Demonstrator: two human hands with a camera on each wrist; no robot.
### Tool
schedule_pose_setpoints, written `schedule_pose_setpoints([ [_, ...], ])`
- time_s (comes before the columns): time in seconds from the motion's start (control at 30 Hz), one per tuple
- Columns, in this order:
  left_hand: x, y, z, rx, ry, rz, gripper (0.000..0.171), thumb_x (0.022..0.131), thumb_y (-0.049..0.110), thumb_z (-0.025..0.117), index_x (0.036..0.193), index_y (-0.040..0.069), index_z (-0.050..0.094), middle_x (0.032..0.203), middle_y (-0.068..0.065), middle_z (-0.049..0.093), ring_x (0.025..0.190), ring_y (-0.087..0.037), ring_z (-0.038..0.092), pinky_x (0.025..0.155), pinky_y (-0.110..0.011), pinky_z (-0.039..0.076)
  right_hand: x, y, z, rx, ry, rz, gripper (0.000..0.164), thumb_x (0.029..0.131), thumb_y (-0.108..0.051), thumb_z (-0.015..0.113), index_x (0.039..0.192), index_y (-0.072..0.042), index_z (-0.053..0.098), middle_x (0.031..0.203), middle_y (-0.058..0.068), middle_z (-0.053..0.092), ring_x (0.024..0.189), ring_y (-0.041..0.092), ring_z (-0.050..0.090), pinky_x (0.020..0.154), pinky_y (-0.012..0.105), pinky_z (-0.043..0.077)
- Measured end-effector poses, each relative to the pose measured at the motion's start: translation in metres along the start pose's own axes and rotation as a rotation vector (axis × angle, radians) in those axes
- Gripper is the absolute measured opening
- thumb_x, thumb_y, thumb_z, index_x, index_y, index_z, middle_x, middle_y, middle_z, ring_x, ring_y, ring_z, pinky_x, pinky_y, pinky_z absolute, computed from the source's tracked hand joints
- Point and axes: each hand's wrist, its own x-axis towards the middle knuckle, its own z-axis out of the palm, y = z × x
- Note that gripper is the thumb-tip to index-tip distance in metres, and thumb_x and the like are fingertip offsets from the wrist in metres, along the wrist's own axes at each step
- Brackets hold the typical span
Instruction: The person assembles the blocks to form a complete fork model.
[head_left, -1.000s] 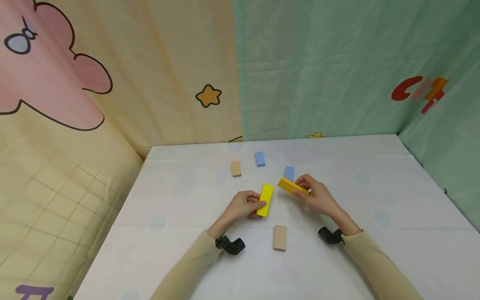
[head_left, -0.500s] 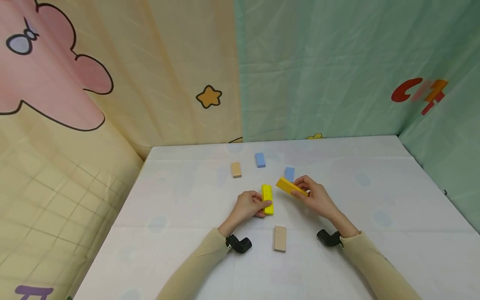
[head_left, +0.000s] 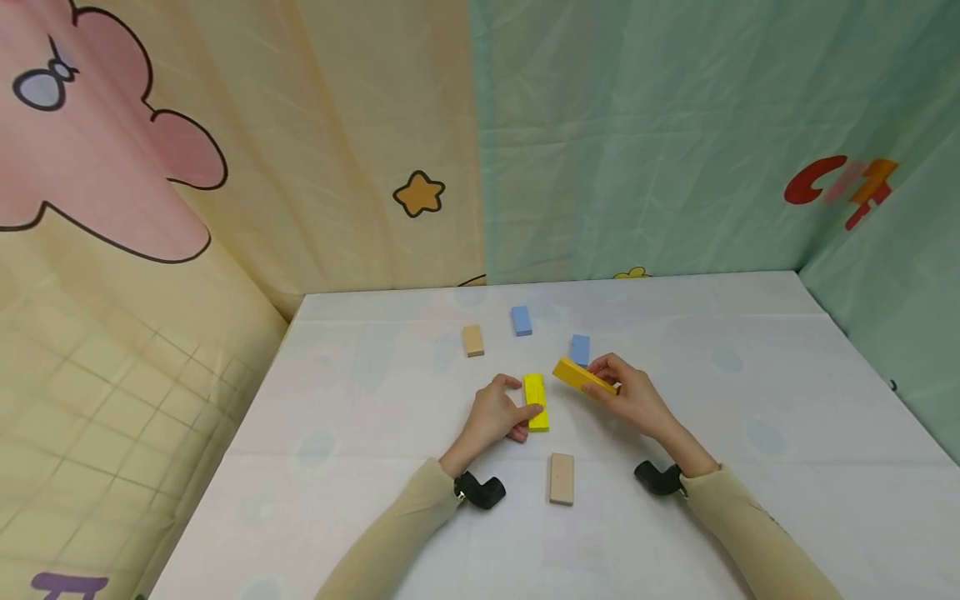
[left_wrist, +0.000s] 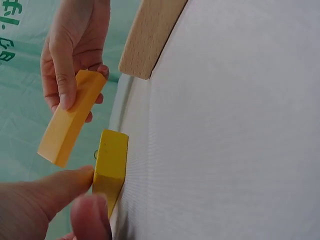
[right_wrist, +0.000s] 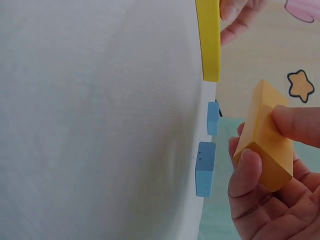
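A bright yellow wooden block (head_left: 534, 392) lies flat on the white-covered table near its middle. My left hand (head_left: 495, 419) is at the block's left side, its index finger lifted off and its thumb tip (left_wrist: 82, 175) right at the block. In the right wrist view, my right hand (right_wrist: 270, 210) grips an orange-yellow block (right_wrist: 267, 135) between thumb and fingers. That block (head_left: 576, 374) is held tilted above the table, to the right of the yellow one. Behind it, a blue block (head_left: 580, 348) is partly covered in the head view.
A plain wooden block (head_left: 562, 479) lies nearer the body, between the forearms. Farther back are a second blue block (head_left: 521, 321) and a tan block (head_left: 473, 341). Printed curtains (head_left: 637, 150) hang along the table's (head_left: 360, 517) back and sides.
My left hand has moved right with the yellow block, straightened it and set it down, and its fingers have loosened. My right hand still holds the orange-yellow block almost in place.
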Motion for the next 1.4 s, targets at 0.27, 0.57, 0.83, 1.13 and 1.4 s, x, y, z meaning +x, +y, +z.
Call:
schedule_pose_setpoints([
  [0.27,-0.017,0.003,-0.007,0.487,0.086,0.313,0.045,0.082,0.029,0.077,0.116,0.005,0.062,0.089,-0.001,0.06,0.075,-0.013,0.055,0.068,-0.025,0.047,0.0,0.001,0.002,0.042,-0.023,0.103,0.03,0.088,-0.019,0.07,0.109,-0.002,0.057,0.09,0.01,0.067,0.06,0.017,0.052,0.049,0.025,0.041],
  [0.57,-0.018,-0.004,-0.008,0.63,-0.122,0.471,0.047,0.087,0.031,0.07,0.129,0.013,0.06,0.139,-0.001,0.048,0.128,-0.019,0.042,0.105,-0.032,0.033,0.008,0.005,0.005,0.182,-0.061,0.174,0.034,0.089,-0.018,0.069,0.115,0.0,0.056,0.093,0.013,0.065,0.06,0.022,0.055,0.053,0.03,0.048],
  [0.83,-0.014,-0.017,-0.006,0.413,-0.074,0.496,0.042,0.085,0.023,0.073,0.124,0.01,0.063,0.137,0.001,0.051,0.127,-0.017,0.044,0.105,-0.032,0.032,0.032,0.002,0.014,0.153,-0.119,0.13,0.03,0.091,-0.017,0.066,0.115,-0.001,0.058,0.094,0.012,0.062,0.069,0.022,0.056,0.058,0.032,0.049],
  [1.13,-0.013,-0.021,-0.006,0.356,-0.058,0.524,0.04,0.083,0.022,0.075,0.121,0.01,0.066,0.133,0.001,0.054,0.124,-0.016,0.047,0.103,-0.032,0.034,0.061,-0.002,0.033,0.021,-0.153,0.072,0.022,0.09,-0.014,0.067,0.109,-0.005,0.064,0.096,0.01,0.063,0.078,0.021,0.053,0.065,0.031,0.044],
  [1.4,-0.012,-0.022,-0.007,0.315,-0.057,0.512,0.041,0.082,0.019,0.077,0.12,0.01,0.066,0.132,0.001,0.055,0.123,-0.015,0.047,0.103,-0.032,0.034,0.073,-0.006,0.04,-0.033,-0.199,0.038,0.017,0.091,-0.01,0.063,0.106,-0.003,0.063,0.087,0.007,0.062,0.071,0.02,0.052,0.061,0.031,0.044],
])
